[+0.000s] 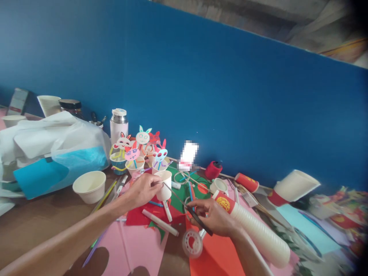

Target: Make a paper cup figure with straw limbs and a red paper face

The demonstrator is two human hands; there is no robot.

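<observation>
My left hand (pixel 147 188) is closed, its fingertips at the rim and side of a small white paper cup (pixel 165 188). Closed around the black handle of a pair of scissors (pixel 198 220), seen edge-on, is my right hand (pixel 211 215). The thin metal blades point left and their tips reach the cup near my left fingers. Below the cup lie a white marker (pixel 167 211) and a pink marker (pixel 160 222). A roll of clear tape (pixel 192 243) is just below the scissors' handle.
Paper-cup animal figures (pixel 132 153) and a thermos (pixel 119 124) stand behind my left hand. A long stack of cups (pixel 258 234) lies beside my right forearm. At left are a paper bowl (pixel 89 188) and a plastic bag (pixel 66 134). A blue partition (pixel 230 96) rises behind.
</observation>
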